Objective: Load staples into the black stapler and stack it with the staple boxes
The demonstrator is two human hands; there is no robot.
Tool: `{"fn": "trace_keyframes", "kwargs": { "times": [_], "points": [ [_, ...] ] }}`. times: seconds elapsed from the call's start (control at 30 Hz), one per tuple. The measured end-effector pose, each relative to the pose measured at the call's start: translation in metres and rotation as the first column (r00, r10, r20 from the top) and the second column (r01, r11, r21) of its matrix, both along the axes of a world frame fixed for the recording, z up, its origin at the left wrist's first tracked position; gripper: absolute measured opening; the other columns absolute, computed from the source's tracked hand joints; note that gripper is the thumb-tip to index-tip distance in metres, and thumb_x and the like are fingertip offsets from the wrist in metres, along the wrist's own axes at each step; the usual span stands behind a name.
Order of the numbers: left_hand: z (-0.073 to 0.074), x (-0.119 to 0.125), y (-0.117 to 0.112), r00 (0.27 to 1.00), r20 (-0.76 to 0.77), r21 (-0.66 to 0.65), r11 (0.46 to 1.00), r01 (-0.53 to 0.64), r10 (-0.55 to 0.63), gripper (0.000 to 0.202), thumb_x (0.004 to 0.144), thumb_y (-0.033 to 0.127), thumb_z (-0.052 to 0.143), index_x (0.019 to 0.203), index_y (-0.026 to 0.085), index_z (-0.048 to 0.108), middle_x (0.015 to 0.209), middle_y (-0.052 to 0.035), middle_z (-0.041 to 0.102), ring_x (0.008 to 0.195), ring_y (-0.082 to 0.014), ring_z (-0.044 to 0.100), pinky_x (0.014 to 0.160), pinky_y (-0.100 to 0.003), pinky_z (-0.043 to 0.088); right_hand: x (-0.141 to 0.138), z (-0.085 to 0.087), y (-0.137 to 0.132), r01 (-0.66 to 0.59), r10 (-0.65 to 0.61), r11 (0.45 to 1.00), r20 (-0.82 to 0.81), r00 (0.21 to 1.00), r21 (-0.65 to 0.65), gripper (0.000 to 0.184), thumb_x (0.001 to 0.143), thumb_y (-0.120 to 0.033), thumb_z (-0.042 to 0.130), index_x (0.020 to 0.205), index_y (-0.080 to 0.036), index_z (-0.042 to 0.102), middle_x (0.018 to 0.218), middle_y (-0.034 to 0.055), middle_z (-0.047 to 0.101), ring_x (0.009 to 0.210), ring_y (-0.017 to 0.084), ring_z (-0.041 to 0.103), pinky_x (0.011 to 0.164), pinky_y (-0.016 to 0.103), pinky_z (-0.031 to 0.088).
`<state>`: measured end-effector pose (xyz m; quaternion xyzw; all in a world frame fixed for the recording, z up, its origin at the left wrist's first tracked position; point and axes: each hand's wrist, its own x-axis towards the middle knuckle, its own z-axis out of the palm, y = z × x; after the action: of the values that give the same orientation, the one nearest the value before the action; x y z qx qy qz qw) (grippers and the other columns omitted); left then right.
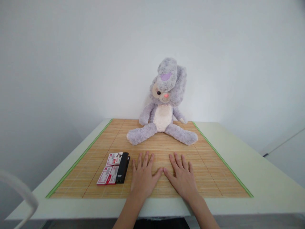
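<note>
The left hand (142,180) and right hand (183,180) are laid flat, fingers spread, on a bamboo mat (159,147). Left of them, a black stapler (122,168) (likely stiff, fairly weighty, best gripped mid-body) is set beside red-and-white boxes (105,175).

Left of centre in the lower frame, you have red-and-white printed boxes (105,176) lying together, right up against a black oblong object (122,168) on their right. They rest on your tan slatted mat (224,186), spread flat across the lower middle, its left and right edges bound in green.
</note>
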<state>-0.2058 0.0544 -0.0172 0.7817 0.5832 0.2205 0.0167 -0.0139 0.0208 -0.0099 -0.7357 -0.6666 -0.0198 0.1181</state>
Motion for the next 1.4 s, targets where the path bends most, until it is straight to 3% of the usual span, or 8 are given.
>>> {"fn": "trace_keyframes", "kwargs": {
  "times": [0.7, 1.4],
  "points": [
    [0.0026, 0.0024, -0.0024, 0.994, -0.105, 0.001, 0.999, -0.043, 0.043, 0.071, 0.097, 0.068, 0.043, 0.159, 0.035, 0.037, 0.17, -0.0025, 0.028, 0.158, -0.037, 0.017, 0.126, -0.066, 0.013, -0.0063, -0.0001, -0.0039, 0.027, -0.027, 1.0, 0.027, 0.999, -0.012, 0.077, 0.099, -0.073, 0.031, 0.164, -0.032, 0.025, 0.172, 0.0045, 0.021, 0.159, 0.038, 0.014, 0.124, 0.063, 0.007],
    [0.0041, 0.0021, -0.0034, 0.995, -0.092, 0.006, 0.999, -0.042, 0.042, 0.071, 0.098, 0.069, 0.041, 0.159, 0.033, 0.037, 0.17, -0.0041, 0.029, 0.158, -0.0377, 0.018, 0.125, -0.067, 0.015, -0.0052, 0.0019, -0.0034, 0.026, -0.025, 0.999, 0.018, 1.0, -0.022, 0.078, 0.098, -0.074, 0.032, 0.164, -0.032, 0.026, 0.172, 0.0055, 0.023, 0.159, 0.038, 0.016, 0.124, 0.064, 0.009]
  ]
}}
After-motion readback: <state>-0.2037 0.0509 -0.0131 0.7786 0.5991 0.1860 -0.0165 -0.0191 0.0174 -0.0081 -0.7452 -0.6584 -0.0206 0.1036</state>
